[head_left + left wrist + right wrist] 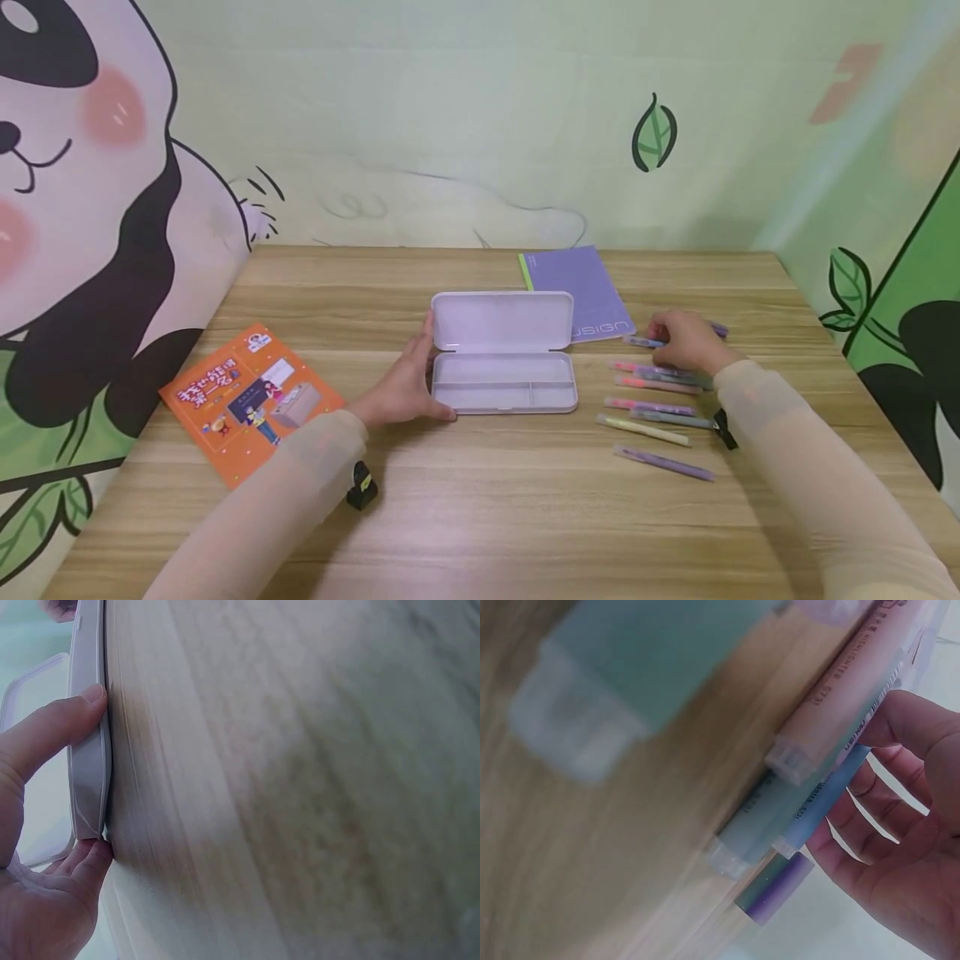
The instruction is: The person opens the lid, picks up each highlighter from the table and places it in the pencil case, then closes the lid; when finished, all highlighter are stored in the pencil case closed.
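Note:
A white pencil case (504,383) stands with its lid (502,321) up and no pens in its compartments. My left hand (401,382) grips its left end, the thumb (71,720) on the front edge and other fingers at the side. On the right, my right hand (684,340) pinches a blue highlighter (821,802) between thumb and fingers, low over the table. Nearer me several highlighters lie in a loose column, among them a pink one (660,384), a yellow one (645,430) and a purple one (664,463). A purple-ended pen (776,889) shows beyond the blue highlighter.
A purple notebook (581,287) lies behind the case, partly hidden by the lid. An orange booklet (251,400) lies at the left, beside my left forearm. The wood-grain table (510,517) meets a painted wall (450,125) at the back.

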### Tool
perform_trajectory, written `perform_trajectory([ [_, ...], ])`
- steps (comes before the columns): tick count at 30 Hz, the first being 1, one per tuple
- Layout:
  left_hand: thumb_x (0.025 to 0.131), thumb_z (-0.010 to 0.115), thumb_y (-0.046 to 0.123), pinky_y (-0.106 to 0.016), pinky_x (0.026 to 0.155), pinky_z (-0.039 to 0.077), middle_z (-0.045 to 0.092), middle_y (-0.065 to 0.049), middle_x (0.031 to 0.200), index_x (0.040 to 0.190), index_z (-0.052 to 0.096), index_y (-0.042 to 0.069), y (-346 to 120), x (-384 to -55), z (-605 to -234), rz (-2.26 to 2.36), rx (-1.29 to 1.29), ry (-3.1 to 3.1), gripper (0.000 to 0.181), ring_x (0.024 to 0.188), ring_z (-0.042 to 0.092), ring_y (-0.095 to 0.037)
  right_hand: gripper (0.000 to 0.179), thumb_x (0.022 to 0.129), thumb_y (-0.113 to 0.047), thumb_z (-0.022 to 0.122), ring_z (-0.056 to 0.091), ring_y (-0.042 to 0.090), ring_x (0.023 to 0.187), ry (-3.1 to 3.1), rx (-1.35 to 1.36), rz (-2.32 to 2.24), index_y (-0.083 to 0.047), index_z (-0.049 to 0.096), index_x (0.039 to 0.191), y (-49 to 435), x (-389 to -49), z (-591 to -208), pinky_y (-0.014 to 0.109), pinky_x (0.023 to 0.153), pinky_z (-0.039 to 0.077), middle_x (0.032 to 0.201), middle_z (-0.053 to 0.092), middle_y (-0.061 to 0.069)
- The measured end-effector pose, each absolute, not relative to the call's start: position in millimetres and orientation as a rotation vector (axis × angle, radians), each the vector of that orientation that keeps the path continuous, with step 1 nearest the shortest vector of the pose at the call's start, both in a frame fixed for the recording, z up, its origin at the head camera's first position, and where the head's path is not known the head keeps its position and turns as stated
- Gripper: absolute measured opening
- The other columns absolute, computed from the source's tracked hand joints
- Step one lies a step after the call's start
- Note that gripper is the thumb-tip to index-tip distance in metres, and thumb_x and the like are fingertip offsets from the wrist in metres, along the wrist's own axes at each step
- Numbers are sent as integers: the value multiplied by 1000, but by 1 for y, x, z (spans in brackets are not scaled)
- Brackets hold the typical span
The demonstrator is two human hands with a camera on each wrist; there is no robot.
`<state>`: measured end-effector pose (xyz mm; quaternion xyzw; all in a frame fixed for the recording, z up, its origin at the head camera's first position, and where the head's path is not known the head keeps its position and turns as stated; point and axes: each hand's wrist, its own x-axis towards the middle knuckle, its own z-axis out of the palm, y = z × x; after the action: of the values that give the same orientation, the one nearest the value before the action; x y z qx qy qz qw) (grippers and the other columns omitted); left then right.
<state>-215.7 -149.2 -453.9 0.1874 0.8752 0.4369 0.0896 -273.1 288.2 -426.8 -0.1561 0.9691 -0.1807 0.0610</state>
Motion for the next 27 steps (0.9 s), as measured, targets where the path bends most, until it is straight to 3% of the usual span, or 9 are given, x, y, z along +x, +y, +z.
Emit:
perform_trajectory([
  [9, 52, 95, 9, -39, 109, 41, 18, -24, 152, 152, -21, 23, -149, -216, -454, 1291, 542, 2599, 155, 131, 45, -34, 17, 70, -2, 67, 46, 21, 67, 2934, -514, -579, -4, 60, 86, 280, -269, -409, 30, 58, 38, 73, 53, 6],
  [27, 52, 96, 10, -40, 110, 40, 14, -24, 155, 153, -21, 23, -149, -216, -454, 1292, 557, 2605, 155, 133, 41, -35, 15, 70, -3, 68, 45, 18, 66, 3018, -756, -502, -5, 64, 83, 226, -263, -372, 30, 60, 36, 71, 53, 4],
])
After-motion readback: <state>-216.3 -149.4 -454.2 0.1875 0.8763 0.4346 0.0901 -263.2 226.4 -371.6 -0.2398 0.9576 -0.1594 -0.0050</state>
